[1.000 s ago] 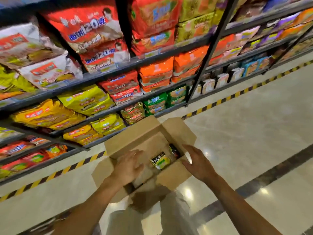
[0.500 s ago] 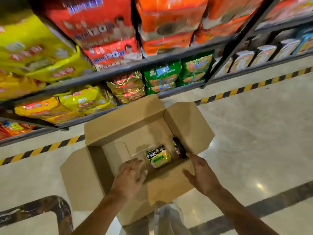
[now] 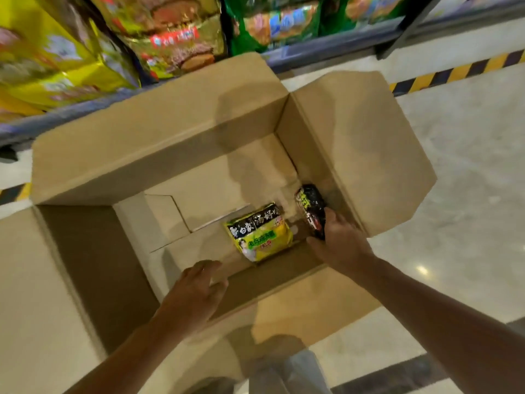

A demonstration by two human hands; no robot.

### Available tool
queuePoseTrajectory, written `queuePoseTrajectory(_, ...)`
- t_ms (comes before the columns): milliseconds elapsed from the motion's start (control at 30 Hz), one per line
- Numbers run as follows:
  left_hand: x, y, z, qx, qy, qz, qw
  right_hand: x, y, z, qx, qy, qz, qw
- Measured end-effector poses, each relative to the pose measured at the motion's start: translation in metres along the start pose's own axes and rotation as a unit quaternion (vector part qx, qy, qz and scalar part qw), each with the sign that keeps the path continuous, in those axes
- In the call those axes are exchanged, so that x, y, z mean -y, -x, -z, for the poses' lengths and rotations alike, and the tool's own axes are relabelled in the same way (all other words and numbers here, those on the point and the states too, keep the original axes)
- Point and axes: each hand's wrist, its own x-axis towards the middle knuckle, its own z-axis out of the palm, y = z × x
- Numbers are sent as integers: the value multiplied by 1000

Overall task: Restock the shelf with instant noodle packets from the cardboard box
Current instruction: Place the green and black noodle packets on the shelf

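**Head view: both hands in the box**

Your right hand (image 3: 339, 240) grips the black packet (image 3: 311, 210) at the right wall of the cardboard box (image 3: 159, 143). Your left hand (image 3: 196, 291) hangs open over the near edge. The yellow packet (image 3: 260, 233) lies flat on the box floor.

The yellow packet (image 3: 260, 233) in the box (image 3: 170, 123), near the frame's middle, bears a black band with large white Chinese characters that look like 白象 and 汤好喝, and a green strip of smaller characters too blurred to make out. The black packet (image 3: 311, 210) just right of it carries pale characters, unreadable. The shelf packets (image 3: 173, 32) along the top show only blurred print.
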Motion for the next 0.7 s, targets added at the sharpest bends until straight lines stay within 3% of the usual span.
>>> queuePoseTrajectory(300,16,-32,-26,-5,51,-15,999,14,-56,-43,14,96,-108,989)
queuePoseTrajectory(433,16,-45,-26,-13,80,-9,997,12,-70,-49,0,125,-110,986)
queuePoseTrajectory(567,17,-62,-30,-14,85,-2,996,5,-71,-54,43,159,-92,982)
queuePoseTrajectory(700,15,-74,-32,-3,89,26,996,2,-70,-52,24,119,-69,990)
